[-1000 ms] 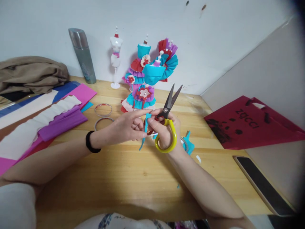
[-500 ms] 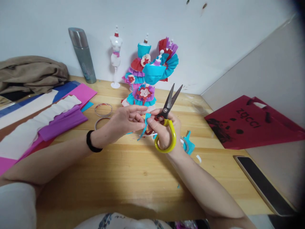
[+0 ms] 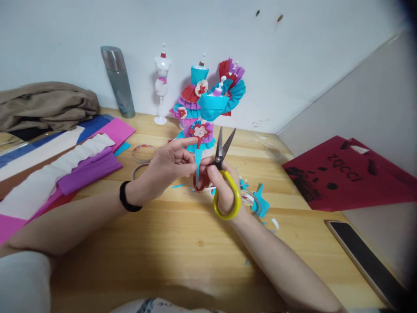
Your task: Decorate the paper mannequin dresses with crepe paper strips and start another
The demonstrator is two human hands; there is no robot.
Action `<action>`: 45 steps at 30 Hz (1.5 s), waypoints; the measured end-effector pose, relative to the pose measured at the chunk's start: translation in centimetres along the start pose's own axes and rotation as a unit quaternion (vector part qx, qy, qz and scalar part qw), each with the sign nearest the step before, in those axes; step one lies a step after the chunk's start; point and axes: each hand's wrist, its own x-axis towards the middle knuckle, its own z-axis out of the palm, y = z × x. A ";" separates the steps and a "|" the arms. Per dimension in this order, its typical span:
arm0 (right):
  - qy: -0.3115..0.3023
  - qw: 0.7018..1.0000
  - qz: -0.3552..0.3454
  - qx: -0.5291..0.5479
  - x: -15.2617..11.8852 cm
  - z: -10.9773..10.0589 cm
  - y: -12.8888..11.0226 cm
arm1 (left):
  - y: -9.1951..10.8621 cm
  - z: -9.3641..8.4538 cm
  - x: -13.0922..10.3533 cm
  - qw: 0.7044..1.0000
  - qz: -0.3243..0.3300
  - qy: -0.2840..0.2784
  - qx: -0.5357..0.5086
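Observation:
Between finger and thumb of my left hand is a narrow turquoise paper strip, hanging upright. My right hand holds scissors with yellow-rimmed handles, their dark blades spread and pointing up and away from me. The fingers of the right hand lie close behind the strip; whether they touch it I cannot tell. Just past my hands stands a small dress form in a turquoise top and ruffled paper skirt with a flower. Turquoise scraps and a tape roll lie beside my right wrist.
Coloured crepe sheets and a brown cloth lie at left. Two tape rings sit near my left wrist. A bottle, a bare dress form and other dressed forms line the wall. At right are a red bag and a phone.
The turquoise strip has passed from the right thumb's grip to the left fingertips and now hangs straighter. The scissors have shifted slightly left and lower. The whole view has tilted a little.

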 end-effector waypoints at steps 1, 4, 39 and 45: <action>-0.020 0.999 -0.010 -0.033 -0.1 -0.1 0.1 | 0.1 0.0 0.0 1.000 0.006 0.012 -0.005; -0.083 0.988 -0.030 -0.124 -0.4 0.0 0.3 | 0.4 0.1 -0.1 0.999 0.010 0.034 -0.017; -0.123 0.964 0.004 -0.237 -1.0 0.8 0.0 | 0.0 -0.1 0.2 0.995 0.011 0.083 0.049; -0.117 0.965 0.003 -0.235 -1.1 0.8 0.1 | -0.1 -0.2 0.2 0.993 0.014 0.097 0.064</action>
